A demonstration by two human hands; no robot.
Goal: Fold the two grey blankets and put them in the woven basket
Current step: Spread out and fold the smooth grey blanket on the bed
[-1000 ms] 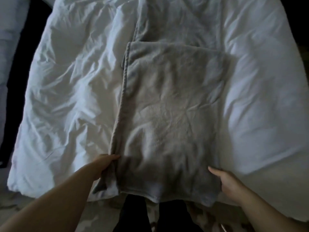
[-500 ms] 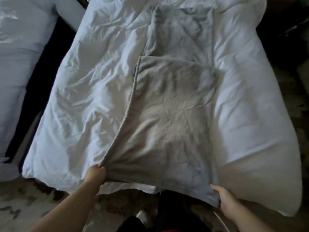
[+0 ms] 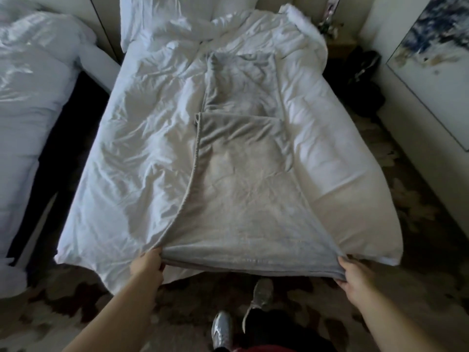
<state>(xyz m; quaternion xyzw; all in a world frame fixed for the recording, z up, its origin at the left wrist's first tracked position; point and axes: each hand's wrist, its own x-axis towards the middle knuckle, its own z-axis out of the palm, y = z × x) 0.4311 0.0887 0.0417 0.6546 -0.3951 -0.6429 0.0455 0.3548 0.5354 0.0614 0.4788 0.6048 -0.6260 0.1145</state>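
Note:
A grey blanket (image 3: 241,189) lies lengthwise down the middle of the white duvet (image 3: 132,158), its near part doubled over, with the fold's edge about halfway up the bed. My left hand (image 3: 148,264) grips its near left corner and my right hand (image 3: 355,273) grips its near right corner. Both corners are lifted past the foot of the bed, so the near edge hangs stretched between my hands. No woven basket shows in the head view, and I cannot pick out a second grey blanket.
A second bed with white bedding (image 3: 33,102) stands to the left across a dark gap. White pillows (image 3: 167,13) lie at the head. A nightstand (image 3: 340,47) and dark bags (image 3: 365,72) sit at the far right. My shoes (image 3: 223,329) stand on patterned carpet.
Both hands have taken the blanket's near corners, lifted them and pulled them toward me and apart. The view has drawn back, showing the whole bed.

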